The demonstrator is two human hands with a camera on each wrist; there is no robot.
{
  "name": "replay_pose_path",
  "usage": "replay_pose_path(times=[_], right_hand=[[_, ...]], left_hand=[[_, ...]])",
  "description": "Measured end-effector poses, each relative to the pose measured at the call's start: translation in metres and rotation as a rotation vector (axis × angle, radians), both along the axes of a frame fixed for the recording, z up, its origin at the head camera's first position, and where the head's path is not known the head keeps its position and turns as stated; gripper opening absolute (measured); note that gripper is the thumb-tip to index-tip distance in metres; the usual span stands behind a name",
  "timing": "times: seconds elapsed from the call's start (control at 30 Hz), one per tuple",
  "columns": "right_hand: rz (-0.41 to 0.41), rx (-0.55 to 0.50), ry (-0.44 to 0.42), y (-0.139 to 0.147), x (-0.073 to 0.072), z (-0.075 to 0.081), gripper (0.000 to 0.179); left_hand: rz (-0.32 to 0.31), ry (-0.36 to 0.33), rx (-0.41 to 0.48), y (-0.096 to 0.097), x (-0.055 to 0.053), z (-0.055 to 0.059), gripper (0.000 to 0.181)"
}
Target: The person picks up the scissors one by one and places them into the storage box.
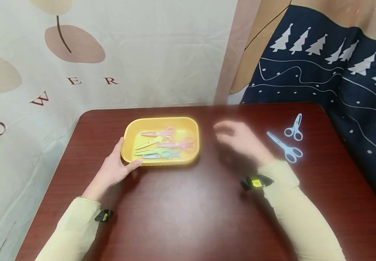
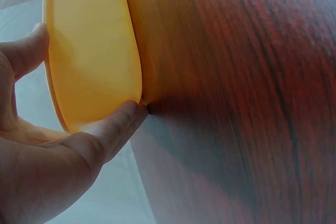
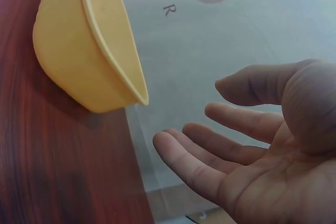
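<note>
My left hand (image 1: 114, 168) grips the left end of a yellow plastic tray (image 1: 188, 127), its thumb at the rim and its fingers round the outer wall. Several small scissors lie inside the tray: pink scissors (image 1: 153, 133), yellow scissors (image 1: 149, 143), green scissors (image 1: 150, 152) and others. In the right wrist view my right hand (image 3: 236, 145) is empty, its fingers loosely bent and apart from the tray. The head view has it over the table, between the tray and two light blue scissors, a longer pair (image 1: 280, 144) and a shorter pair (image 1: 294, 128).
The dark red wooden table (image 1: 181, 217) has rounded far corners. A pale printed cloth (image 1: 161, 54) hangs behind it and down its left side. On the right hangs a navy cloth (image 1: 305, 76) with white trees. Each wrist wears a black strap.
</note>
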State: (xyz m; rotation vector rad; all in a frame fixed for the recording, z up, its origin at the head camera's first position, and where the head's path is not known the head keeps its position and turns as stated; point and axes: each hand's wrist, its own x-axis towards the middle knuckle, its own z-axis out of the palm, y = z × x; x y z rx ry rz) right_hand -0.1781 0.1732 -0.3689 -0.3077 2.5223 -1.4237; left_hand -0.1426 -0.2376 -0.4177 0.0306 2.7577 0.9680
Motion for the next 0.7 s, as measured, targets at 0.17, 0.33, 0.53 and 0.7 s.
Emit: replay_pose_path(times=[0.17,0.33,0.53,0.7], right_hand=[[-0.045,-0.04,-0.004,0.009,-0.001,0.0,0.032],[-0.078,-0.036,0.011,0.019,0.002,-0.002,0.035],[-0.115,0.005,-0.002,0.032,0.007,-0.005,0.037],[-0.147,0.031,0.001,0.04,0.008,-0.009,0.036]], left_hand=[[0.001,-0.001,0.001,0.0,0.0,0.0,0.113],[0.0,-0.005,-0.001,-0.001,0.0,0.0,0.114],[-0.003,-0.001,-0.003,-0.001,0.0,0.001,0.113],[-0.003,0.0,0.0,0.0,0.0,0.0,0.113]])
